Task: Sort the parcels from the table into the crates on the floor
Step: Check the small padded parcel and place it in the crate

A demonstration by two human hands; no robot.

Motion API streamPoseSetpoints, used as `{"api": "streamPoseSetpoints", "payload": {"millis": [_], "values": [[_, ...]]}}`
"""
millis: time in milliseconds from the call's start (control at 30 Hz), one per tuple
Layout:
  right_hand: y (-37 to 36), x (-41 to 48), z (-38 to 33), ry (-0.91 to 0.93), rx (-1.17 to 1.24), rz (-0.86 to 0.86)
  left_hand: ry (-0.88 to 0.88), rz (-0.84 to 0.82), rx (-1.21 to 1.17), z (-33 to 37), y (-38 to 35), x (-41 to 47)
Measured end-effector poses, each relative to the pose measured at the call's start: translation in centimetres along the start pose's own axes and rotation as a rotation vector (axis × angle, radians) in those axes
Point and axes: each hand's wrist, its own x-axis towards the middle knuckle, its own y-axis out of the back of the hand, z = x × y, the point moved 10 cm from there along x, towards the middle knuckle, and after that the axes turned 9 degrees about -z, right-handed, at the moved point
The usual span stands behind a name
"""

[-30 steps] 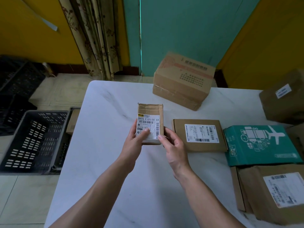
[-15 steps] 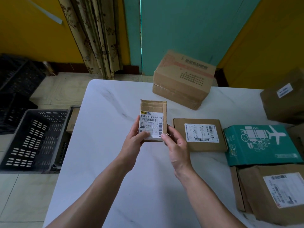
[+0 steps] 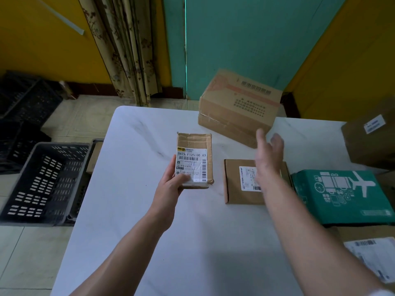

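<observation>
A: Chg vs. prev. frames?
B: Right hand [image 3: 268, 154] is off the small brown cardboard parcel w/ white label [image 3: 194, 160]. Left hand [image 3: 171, 189] holds it alone above the white table [image 3: 139, 146], thumb pressed on the label.
A: Meaning?
B: Label check prob. done; grey slotted plastic crate [image 3: 42, 182] next. Right fingers loosely spread, blurred.

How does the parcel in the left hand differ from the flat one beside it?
The held parcel is narrow and crumpled; the flat parcel is wider and smooth. The left hand holds the held parcel up; the flat parcel lies on the table. Both are brown with white labels.
</observation>
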Motion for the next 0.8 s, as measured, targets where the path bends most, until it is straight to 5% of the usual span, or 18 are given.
{"api": "streamPoseSetpoints", "payload": {"millis": [233, 800], "values": [[-1.4, 7.4, -1.0, -0.189, -0.005, -0.171, -0.023, 0.029, -0.01, 0.5, -0.6, 0.5], [4.3, 6.1, 1.7, -0.113, -0.109, -0.361, -0.065, 0.012, -0.014, 0.5, -3.7, -1.1]]}}
